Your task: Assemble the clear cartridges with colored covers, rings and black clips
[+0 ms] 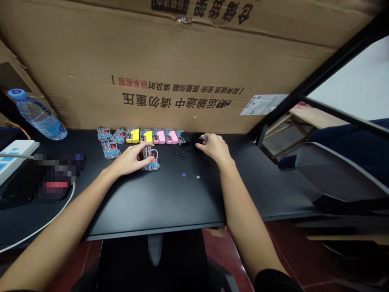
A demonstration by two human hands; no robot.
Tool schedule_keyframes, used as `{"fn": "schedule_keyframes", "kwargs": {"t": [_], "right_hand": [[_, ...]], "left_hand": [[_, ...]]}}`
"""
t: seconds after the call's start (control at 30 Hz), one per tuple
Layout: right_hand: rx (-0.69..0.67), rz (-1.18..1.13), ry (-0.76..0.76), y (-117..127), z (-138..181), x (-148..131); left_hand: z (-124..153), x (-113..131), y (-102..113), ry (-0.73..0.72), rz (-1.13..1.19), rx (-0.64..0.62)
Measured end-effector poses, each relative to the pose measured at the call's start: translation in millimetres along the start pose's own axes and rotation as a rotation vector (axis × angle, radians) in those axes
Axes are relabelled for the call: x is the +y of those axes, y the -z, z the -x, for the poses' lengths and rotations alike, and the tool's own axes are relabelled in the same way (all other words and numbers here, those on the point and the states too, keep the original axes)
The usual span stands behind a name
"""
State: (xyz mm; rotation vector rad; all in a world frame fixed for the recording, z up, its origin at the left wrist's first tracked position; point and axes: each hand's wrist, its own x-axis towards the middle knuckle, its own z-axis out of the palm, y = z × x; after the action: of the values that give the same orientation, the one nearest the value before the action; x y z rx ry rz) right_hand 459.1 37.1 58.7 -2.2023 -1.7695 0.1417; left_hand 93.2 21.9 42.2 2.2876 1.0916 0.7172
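Observation:
My left hand (135, 157) is closed around a small clear plastic toy (151, 160), pistol-like in shape, with a red trigger-like piece and blue parts. The toy rests on or just above the black table. My right hand (215, 147) is at a dark cluster of small black pieces (197, 138) near the cardboard, its fingers bent together; what they pinch is too small to make out. Between my hands lie several loose black rings (183, 153). Nearer to me are a small blue disc (184, 174) and a small white piece (198, 177).
A row of similar toys, including yellow (133, 136) and pink (172, 137) ones, lines the cardboard wall (182, 61). More clear toys (110, 149) sit to the left. A water bottle (41, 117), power strip (16, 156) and white cable (65, 205) are at far left.

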Motion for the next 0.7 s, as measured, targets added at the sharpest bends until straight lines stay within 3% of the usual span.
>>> {"fn": "schedule_keyframes", "kwargs": {"t": [0.2,0.33,0.53,0.7], "right_hand": [[0.161,-0.036,0.146,-3,3,-11],[0.162,-0.054,0.269,-15,11,-33],[0.030,0.074,0.272,-34,16,-55],[0.029,0.042,0.239,-42,10,-56]], "left_hand": [[-1,-7,-2,-0.199,-0.103,0.096],[-1,-4,-5,-0.296,-0.083,0.034],[-4,-12,-4,-0.251,-0.138,-0.012],[-5,-16,2,-0.214,-0.192,0.000]]}}
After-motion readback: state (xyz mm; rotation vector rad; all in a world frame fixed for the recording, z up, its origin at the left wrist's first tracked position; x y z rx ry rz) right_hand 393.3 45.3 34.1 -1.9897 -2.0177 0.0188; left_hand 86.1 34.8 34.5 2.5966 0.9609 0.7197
